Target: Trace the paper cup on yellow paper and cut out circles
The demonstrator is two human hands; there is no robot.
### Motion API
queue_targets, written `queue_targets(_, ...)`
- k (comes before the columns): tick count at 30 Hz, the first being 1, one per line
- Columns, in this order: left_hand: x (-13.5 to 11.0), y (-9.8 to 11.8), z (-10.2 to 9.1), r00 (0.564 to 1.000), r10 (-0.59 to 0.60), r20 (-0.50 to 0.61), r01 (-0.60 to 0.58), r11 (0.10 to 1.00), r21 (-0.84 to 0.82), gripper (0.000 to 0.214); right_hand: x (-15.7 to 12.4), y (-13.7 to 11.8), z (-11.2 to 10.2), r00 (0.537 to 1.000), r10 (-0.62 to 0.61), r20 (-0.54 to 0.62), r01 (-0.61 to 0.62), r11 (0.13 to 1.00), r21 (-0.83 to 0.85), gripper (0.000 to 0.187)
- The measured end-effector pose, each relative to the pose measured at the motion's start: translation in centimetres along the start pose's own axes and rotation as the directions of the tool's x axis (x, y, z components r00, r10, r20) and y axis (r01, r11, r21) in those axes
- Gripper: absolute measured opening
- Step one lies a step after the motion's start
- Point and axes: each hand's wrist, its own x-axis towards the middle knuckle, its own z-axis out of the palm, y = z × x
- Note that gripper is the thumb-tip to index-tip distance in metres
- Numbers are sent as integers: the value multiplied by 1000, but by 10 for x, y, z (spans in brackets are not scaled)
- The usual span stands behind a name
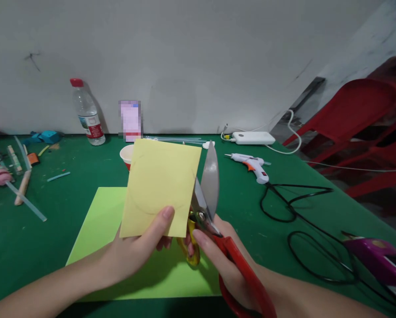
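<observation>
Left hand [141, 254] grip pinches yellow card [161, 185] at lower edge, above green sheet [96, 234]. Right hand [226, 258] grip wraps scissors [209, 183], blades parted right of card. Likely cut starting; next calls for following pencilled curve

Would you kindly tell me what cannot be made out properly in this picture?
Head view, paper cup: mostly hidden behind the yellow card that the left hand holds.
Head view, scissors in the right hand: red handle cut off by the bottom edge.
Head view, object against the wall: pixelated, unreadable.
Head view, purple tool: cut off by the right edge.
</observation>
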Motion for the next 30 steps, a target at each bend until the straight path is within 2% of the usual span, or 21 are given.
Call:
queue_targets(5,0,0,3,998,55,-43,-54,998,15,36,0,3,-1,1000,-13,18,14,999,-51,15)
queue_targets(10,-3,4,7,993,116,-23,-116,993,5,36,-1,2,-1,1000,9,25,-8,999,-52,18)
queue_targets(14,-6,4,7,995,104,4,-104,995,5,33,-1,1,1,1000,3,4,-2,999,-45,16)
queue_targets(20,-9,4,8,989,137,61,-139,990,35,42,1,-2,3,997,-32,66,24,993,117,18)
queue_targets(25,-10,8,15,991,134,-20,-133,988,75,41,0,-1,4,997,16,79,-33,976,215,20)
queue_targets(30,-12,7,17,991,128,-36,-123,985,117,41,0,-1,5,997,15,70,-32,971,239,20)
